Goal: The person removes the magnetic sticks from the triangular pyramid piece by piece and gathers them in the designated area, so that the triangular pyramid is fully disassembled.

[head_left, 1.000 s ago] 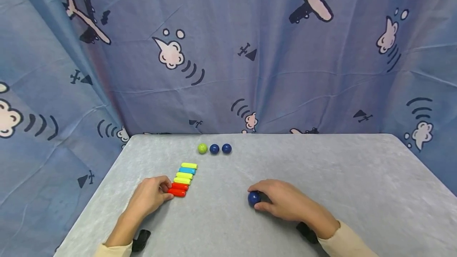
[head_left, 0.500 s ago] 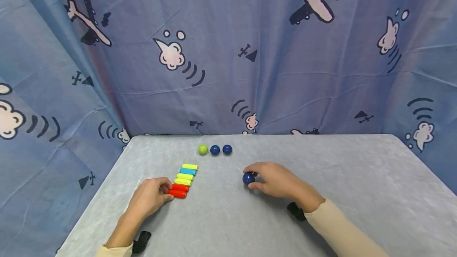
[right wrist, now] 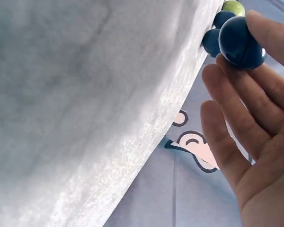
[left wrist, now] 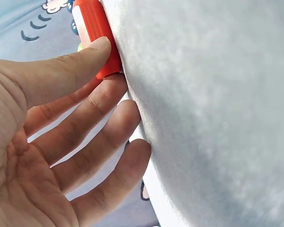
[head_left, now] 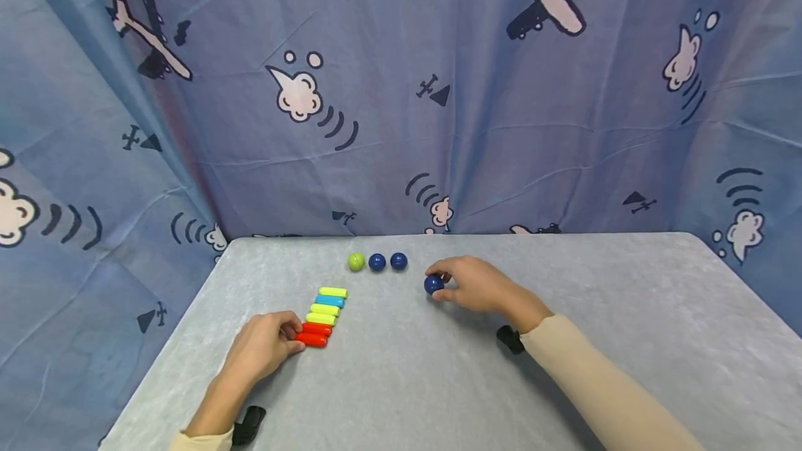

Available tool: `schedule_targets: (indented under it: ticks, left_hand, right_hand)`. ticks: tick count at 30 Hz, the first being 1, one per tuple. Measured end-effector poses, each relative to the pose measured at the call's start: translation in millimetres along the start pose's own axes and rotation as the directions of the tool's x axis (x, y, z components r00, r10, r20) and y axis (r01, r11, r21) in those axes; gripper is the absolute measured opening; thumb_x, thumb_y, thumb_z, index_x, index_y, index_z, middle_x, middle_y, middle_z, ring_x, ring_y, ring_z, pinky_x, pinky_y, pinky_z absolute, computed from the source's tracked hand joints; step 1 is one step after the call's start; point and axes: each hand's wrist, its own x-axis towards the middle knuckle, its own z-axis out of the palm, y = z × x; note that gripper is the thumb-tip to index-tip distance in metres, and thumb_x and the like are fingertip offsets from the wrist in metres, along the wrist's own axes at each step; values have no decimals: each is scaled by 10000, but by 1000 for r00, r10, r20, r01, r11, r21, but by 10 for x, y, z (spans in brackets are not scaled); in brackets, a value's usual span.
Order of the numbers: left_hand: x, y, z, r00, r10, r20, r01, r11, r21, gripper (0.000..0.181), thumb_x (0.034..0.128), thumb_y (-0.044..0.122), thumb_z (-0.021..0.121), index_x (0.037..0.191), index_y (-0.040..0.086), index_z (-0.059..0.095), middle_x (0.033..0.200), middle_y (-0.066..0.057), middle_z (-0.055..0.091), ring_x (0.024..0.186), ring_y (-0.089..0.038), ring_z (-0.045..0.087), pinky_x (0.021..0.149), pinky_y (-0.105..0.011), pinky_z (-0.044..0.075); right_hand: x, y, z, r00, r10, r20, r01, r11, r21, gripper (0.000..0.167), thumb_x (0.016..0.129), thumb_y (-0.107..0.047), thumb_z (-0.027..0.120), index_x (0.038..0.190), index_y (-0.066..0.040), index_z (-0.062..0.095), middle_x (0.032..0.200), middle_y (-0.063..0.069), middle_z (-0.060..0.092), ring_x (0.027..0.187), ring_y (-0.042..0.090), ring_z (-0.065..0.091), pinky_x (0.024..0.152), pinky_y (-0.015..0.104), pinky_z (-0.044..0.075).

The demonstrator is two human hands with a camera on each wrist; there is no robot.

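My right hand (head_left: 479, 285) pinches a dark blue ball (head_left: 434, 285) between thumb and fingers, just right of a short row at the back. That row has a green ball (head_left: 356, 262) and two more dark blue balls, one in the middle (head_left: 377, 262) and one at the right end (head_left: 398, 261). My left hand (head_left: 266, 343) pinches the end of the nearest red cylinder (head_left: 311, 340); in the left wrist view the thumb lies on this red cylinder (left wrist: 95, 23). Beyond it, another red cylinder (head_left: 317, 329), yellow ones (head_left: 321, 319) and a blue one (head_left: 329, 301) lie side by side.
A pale grey cloth-like surface covers the table (head_left: 388, 395). Behind its far edge hangs a blue curtain (head_left: 376, 179) printed with planes and clouds. Black wrist devices sit under the left (head_left: 249, 425) and right (head_left: 510, 339) wrists.
My right hand has carried the dark blue ball away from me and slightly left, toward the row of balls. My left hand has stayed at the red cylinder.
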Motion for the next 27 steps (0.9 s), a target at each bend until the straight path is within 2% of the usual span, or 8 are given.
schedule_targets:
  ticks: [5, 15, 22, 27]
  left_hand:
    - [24, 8, -23, 1000, -2, 6, 2, 1000, 2, 208, 721, 163, 876, 781, 193, 679, 722, 80, 674, 661, -75, 585, 599, -317, 435]
    - [59, 17, -23, 999, -35, 39, 34, 999, 16, 195, 735, 164, 870, 792, 180, 685, 725, 70, 665, 659, -81, 566, 602, -315, 431]
    - [81, 41, -21, 999, -34, 43, 34, 999, 9, 190, 740, 160, 865, 798, 181, 685, 732, 72, 664, 664, -79, 564, 609, -318, 434]
    - [41, 31, -16, 998, -51, 44, 50, 999, 9, 208, 727, 163, 872, 777, 196, 673, 712, 84, 649, 657, -77, 551, 606, -310, 423]
  right_hand:
    - [131, 57, -39, 1000, 20, 0, -20, 1000, 8, 438, 896, -298, 745, 1290, -128, 659, 1125, 9, 720, 1028, 182, 661, 912, 425, 524]
    - [408, 237, 23, 997, 74, 0, -74, 997, 4, 440, 903, -291, 738, 1293, -106, 656, 1123, 42, 720, 1027, 200, 659, 919, 412, 522]
    - [535, 258, 4, 994, 107, -31, -106, 994, 19, 446, 901, -275, 743, 1303, -108, 650, 1158, 46, 712, 1042, 204, 657, 926, 418, 523]
    - [575, 239, 97, 994, 103, -33, -102, 995, 14, 443, 901, -283, 742, 1296, -102, 651, 1158, 54, 718, 1045, 200, 670, 934, 414, 528]
